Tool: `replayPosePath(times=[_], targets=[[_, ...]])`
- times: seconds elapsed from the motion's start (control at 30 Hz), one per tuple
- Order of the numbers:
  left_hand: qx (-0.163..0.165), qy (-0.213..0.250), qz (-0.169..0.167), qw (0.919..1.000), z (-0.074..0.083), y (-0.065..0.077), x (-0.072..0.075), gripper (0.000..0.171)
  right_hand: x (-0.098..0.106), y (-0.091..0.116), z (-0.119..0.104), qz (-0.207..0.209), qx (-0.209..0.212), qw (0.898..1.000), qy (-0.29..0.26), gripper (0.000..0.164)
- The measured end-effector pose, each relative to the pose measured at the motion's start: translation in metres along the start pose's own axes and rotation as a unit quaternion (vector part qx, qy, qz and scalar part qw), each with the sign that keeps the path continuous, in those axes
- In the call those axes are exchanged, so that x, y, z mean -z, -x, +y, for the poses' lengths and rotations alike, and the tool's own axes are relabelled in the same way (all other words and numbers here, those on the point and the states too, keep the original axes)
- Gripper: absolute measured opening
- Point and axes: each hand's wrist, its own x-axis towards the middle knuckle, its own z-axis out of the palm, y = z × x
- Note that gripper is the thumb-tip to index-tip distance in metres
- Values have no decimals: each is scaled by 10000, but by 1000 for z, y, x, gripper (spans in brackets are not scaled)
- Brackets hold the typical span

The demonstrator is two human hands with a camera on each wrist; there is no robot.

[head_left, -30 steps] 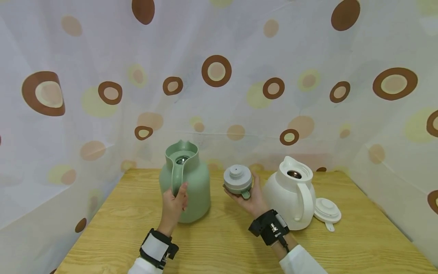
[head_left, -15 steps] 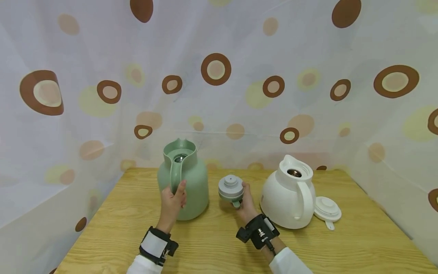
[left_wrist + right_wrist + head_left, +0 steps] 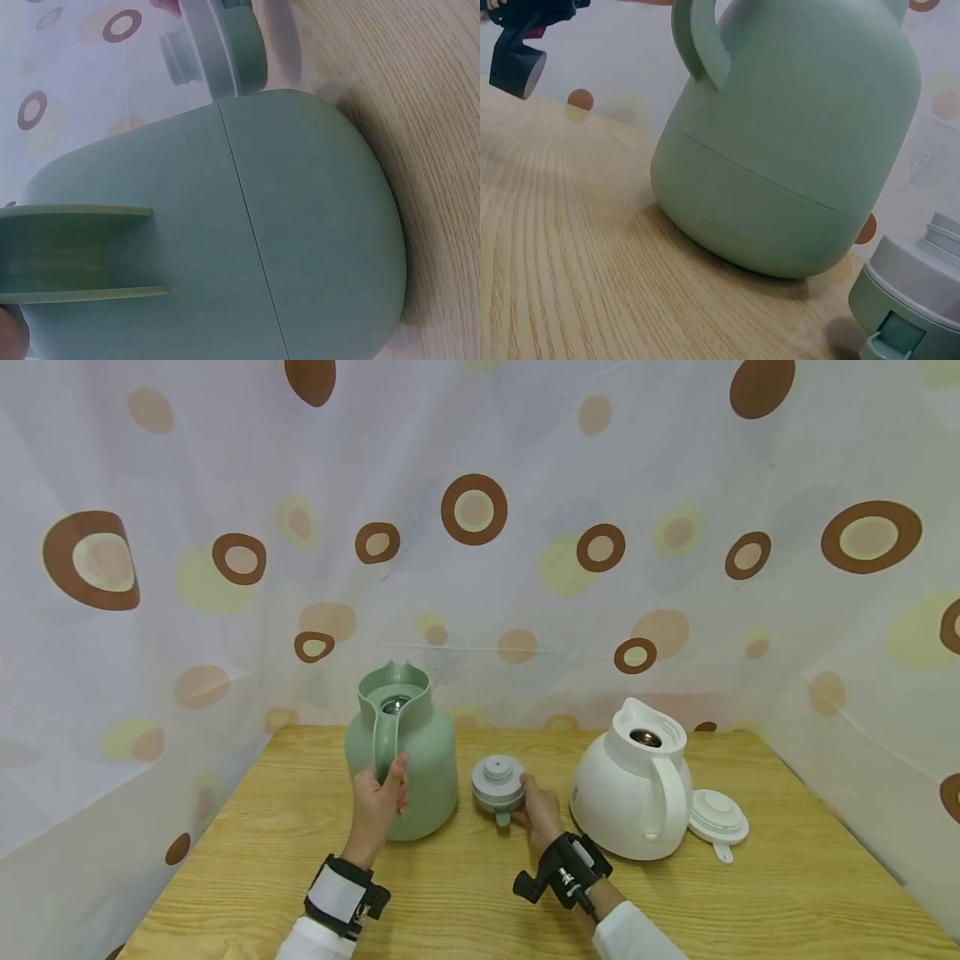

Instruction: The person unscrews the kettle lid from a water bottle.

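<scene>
A green thermos jug stands upright on the wooden table, its top uncovered and a shiny inner mouth showing. My left hand grips its handle from the near side. To the right of the jug, my right hand pinches the jug lid by its right edge. That lid is upside down: grey stopper up, green cap below, small green tab toward me. It is very low over the table; whether it touches, I cannot tell. In the left wrist view, the lid shows beyond the jug body.
A white thermos jug, also uncovered, stands right of my right hand with its handle toward me. Beside it on the table lies a white lid. A spotted curtain hangs behind.
My right hand has lowered the green jug's lid toward the table and moved it slightly left and nearer. The left hand keeps its grip on the handle; the jugs stay in place.
</scene>
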Motion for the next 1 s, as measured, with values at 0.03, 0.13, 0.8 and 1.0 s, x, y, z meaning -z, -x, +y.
replayPosePath(times=[0.03, 0.13, 0.8, 1.0], targets=[[3, 2, 1, 10000, 0, 0, 0, 35, 0, 0, 1, -18, 15, 10000, 82, 41], [-19, 18, -17, 10000, 0, 0, 0, 34, 1, -1, 4, -82, 41, 9993, 375, 36], [-67, -53, -41, 10000, -7, -2, 2, 31, 1, -1, 2, -384, 90, 9937, 1049, 33], [-87, -53, -54, 9999, 2, 0, 0, 31, -2, 0, 0, -385, -1, 9928, 1131, 36]])
